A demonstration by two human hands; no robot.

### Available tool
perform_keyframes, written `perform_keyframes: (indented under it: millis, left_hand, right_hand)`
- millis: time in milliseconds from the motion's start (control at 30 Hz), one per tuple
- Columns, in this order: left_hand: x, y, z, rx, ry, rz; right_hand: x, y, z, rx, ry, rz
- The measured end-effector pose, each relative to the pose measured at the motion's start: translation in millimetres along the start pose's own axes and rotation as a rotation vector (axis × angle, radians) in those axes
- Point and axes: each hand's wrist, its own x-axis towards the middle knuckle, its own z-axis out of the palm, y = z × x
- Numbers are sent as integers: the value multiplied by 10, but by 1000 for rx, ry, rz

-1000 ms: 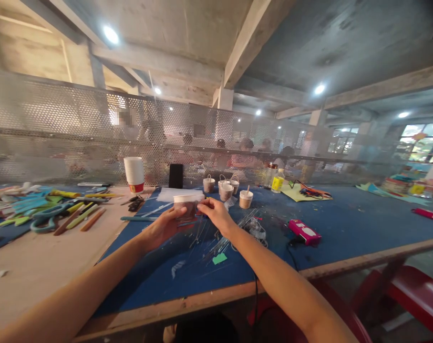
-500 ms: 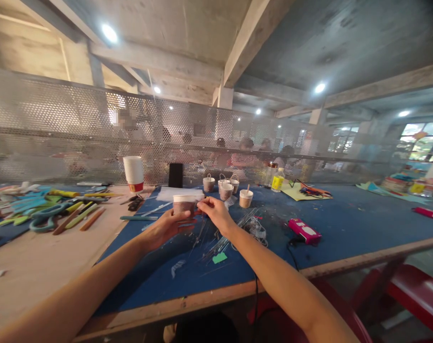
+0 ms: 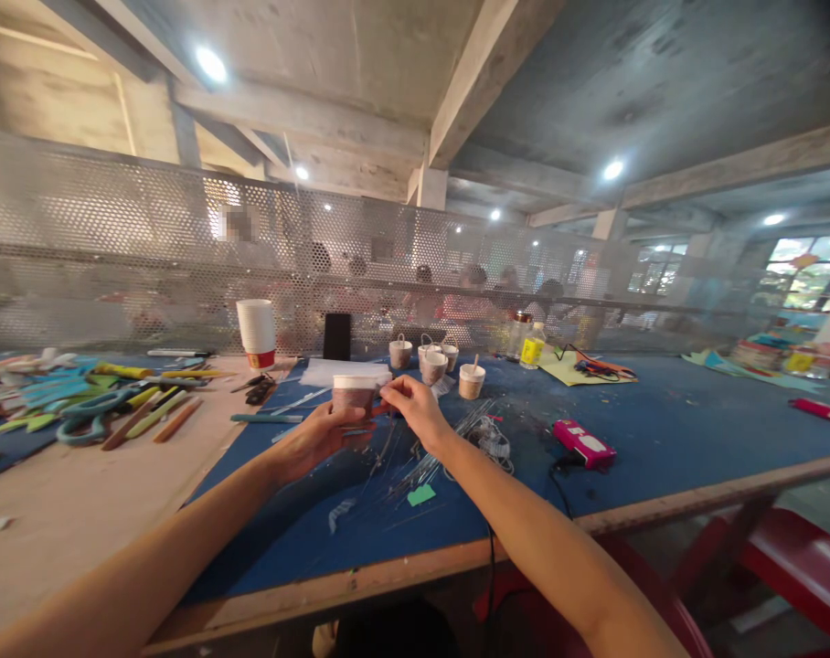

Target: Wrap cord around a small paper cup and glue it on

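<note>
A paper cup (image 3: 353, 397) with a brown speckled wrap and a white rim is held above the blue table (image 3: 271, 521). Fingers of my left hand (image 3: 319, 437) curl round its lower part. Just to the cup's right, my right hand (image 3: 415, 411) has its thumb and fingers pinched together; whatever lies between them is too small to make out. Below the hands lie clear thin strips and a bundle of grey string (image 3: 490, 443). Several similar wrapped cups (image 3: 433, 368) stand behind, some with loop handles, and another cup (image 3: 471, 382) has a stick in it.
On the left are blue-handled scissors (image 3: 90, 416), marker-like tools and a stack of white cups (image 3: 256, 329). A magenta device (image 3: 584, 443) with a cord lies right, near a yellow-labelled bottle (image 3: 533, 345). A perforated metal screen (image 3: 147, 256) runs behind; people sit beyond it.
The cup has turned slightly in my left hand, and its wrapped side shows a little more. My right hand has stayed almost in place, still pinched beside it.
</note>
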Motion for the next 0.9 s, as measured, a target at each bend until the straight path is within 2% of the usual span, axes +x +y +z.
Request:
perform_keyframes:
  millis: [900]
  left_hand:
    - [16,-58,-45,21,-50,8]
  right_hand:
    - [-6,-18,14,89,-35,50]
